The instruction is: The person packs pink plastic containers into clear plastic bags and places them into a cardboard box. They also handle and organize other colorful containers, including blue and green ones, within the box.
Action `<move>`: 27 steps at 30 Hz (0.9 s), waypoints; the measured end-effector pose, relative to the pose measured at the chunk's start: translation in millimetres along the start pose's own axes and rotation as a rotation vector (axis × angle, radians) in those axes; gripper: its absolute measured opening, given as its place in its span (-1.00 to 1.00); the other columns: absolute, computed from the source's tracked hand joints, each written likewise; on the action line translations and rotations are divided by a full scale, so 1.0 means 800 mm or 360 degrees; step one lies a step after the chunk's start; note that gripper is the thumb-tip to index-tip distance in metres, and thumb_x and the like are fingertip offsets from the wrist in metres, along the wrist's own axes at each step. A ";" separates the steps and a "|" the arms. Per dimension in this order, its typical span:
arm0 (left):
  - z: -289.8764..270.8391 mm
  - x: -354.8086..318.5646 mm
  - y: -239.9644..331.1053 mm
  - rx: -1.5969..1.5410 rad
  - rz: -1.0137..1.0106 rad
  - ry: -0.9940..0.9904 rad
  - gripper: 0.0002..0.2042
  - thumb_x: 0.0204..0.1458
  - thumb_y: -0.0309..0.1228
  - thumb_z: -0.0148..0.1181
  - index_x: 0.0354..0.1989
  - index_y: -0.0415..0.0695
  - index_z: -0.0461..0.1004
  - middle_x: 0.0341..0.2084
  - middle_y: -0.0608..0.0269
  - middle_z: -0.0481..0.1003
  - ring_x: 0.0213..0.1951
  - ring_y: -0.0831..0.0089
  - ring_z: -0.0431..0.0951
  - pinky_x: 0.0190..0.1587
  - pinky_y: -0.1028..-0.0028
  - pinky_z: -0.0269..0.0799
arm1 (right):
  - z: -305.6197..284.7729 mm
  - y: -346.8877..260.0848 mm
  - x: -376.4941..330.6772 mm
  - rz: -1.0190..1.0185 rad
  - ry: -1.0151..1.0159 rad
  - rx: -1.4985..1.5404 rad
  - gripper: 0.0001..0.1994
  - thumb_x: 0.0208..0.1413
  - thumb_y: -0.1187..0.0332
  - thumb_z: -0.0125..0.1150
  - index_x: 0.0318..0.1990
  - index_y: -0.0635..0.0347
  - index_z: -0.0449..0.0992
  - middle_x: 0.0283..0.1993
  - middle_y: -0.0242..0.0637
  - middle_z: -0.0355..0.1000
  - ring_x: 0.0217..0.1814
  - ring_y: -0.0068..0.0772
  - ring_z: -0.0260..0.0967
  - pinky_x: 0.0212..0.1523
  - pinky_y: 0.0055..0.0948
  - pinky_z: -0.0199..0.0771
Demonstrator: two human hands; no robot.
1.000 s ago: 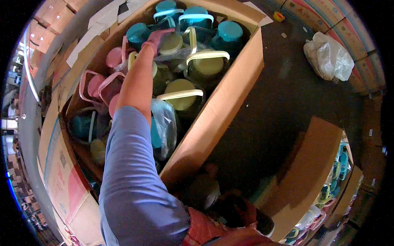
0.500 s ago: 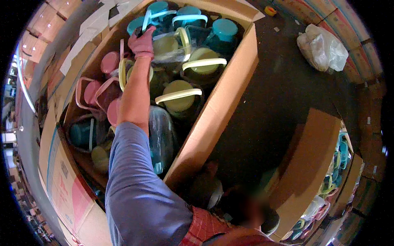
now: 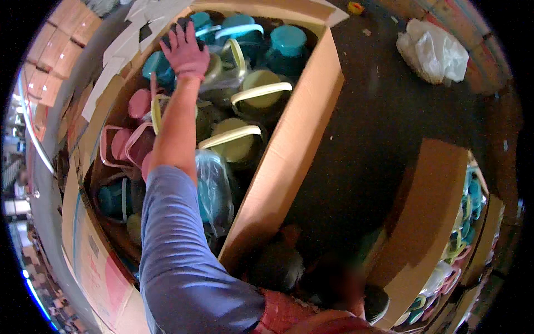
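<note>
My left hand (image 3: 186, 53), in a pink glove, reaches deep into a large cardboard box (image 3: 289, 150), fingers spread and holding nothing. It hovers over or rests on teal-lidded containers (image 3: 161, 67) at the box's far left. Beside it lie olive-green containers with pale handles (image 3: 261, 92) and more teal ones (image 3: 289, 42). Pink containers (image 3: 130, 145) sit under my forearm on the left. A clear bag of teal pieces (image 3: 214, 192) lies by my elbow. A blurred shape (image 3: 342, 281) near the lower edge may be my right hand; I cannot tell if it holds anything.
A second cardboard box (image 3: 428, 222) at the right holds teal, green and pink handles (image 3: 470, 217). A white plastic bag (image 3: 434, 53) lies on the dark floor at the upper right. Stacked cartons (image 3: 47, 50) line the left. A dark round container (image 3: 278, 267) sits below the big box.
My left arm has stretched farther toward the far end of the box, and the gloved hand's fingers have spread apart over the teal containers.
</note>
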State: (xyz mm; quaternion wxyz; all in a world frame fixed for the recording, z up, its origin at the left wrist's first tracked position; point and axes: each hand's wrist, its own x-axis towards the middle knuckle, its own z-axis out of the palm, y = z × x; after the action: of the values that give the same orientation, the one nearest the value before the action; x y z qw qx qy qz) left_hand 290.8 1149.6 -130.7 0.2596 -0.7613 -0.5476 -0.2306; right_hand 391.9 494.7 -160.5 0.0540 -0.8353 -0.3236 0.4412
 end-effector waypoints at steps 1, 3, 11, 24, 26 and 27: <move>0.007 0.011 -0.001 0.0013 0.0005 -0.0017 -0.28 -0.09 -0.10 0.13 0.28 0.08 0.00 0.24 0.15 0.07 0.28 0.19 0.00 0.27 -0.01 -0.26 | -0.005 -0.014 -0.002 0.0023 -0.0052 0.0036 -0.59 -0.02 0.12 0.16 0.05 -0.17 0.39 -0.17 -0.16 0.49 -0.18 -0.06 0.45 -0.17 -0.19 0.47; 0.037 0.026 -0.009 0.0120 0.0019 -0.0113 -0.36 -0.03 -0.12 0.01 0.27 0.11 0.03 0.24 0.21 0.12 0.28 0.20 0.02 0.27 -0.03 -0.26 | -0.039 -0.043 -0.010 0.0107 -0.0092 0.0049 -0.59 -0.01 0.13 0.15 0.04 -0.16 0.40 -0.17 -0.17 0.49 -0.18 -0.07 0.45 -0.16 -0.18 0.46; 0.018 0.036 0.006 0.0347 0.0314 -0.0945 -0.58 0.08 -0.05 -0.22 0.11 0.24 0.32 0.13 0.44 0.29 0.22 0.24 0.16 0.24 -0.18 -0.36 | -0.024 -0.026 -0.001 0.0057 -0.0082 -0.0008 -0.62 0.00 0.14 0.15 0.01 -0.13 0.43 -0.14 -0.18 0.48 -0.17 -0.03 0.44 -0.11 -0.19 0.45; 0.027 0.026 0.018 -0.0741 -0.0215 -0.1261 -0.57 0.01 -0.05 -0.10 -0.02 0.02 0.44 0.01 0.21 0.39 0.04 0.28 0.35 0.08 0.24 0.14 | 0.000 0.001 -0.044 0.0011 0.0154 0.0078 -0.68 0.05 0.20 0.08 -0.05 0.05 0.43 -0.25 -0.11 0.47 -0.24 -0.06 0.43 -0.20 -0.22 0.45; 0.064 0.036 -0.020 -0.0186 0.0277 -0.1030 -0.62 0.01 -0.10 0.00 -0.10 -0.05 0.48 -0.14 0.18 0.49 -0.16 0.26 0.49 -0.07 0.31 0.36 | 0.035 0.028 -0.053 -0.0072 0.0335 0.0628 -0.62 0.01 0.15 0.12 -0.04 0.11 0.42 -0.16 -0.06 0.44 -0.16 -0.01 0.40 -0.17 -0.22 0.44; 0.070 0.038 -0.015 0.0001 0.0383 -0.0952 -0.62 0.02 -0.09 -0.03 -0.06 0.00 0.44 -0.07 0.22 0.43 -0.08 0.24 0.43 -0.03 0.19 0.26 | 0.036 0.029 -0.064 -0.0098 0.0410 0.0653 -0.59 -0.01 0.14 0.14 -0.03 0.14 0.42 -0.13 -0.04 0.42 -0.13 0.01 0.39 -0.15 -0.21 0.43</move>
State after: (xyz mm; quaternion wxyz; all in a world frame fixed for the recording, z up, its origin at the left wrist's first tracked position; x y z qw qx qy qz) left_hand 292.2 1211.1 -152.3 0.1126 -0.8545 -0.5058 0.0359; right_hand 360.5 440.4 -150.9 0.2768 -0.8459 -0.2430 0.3857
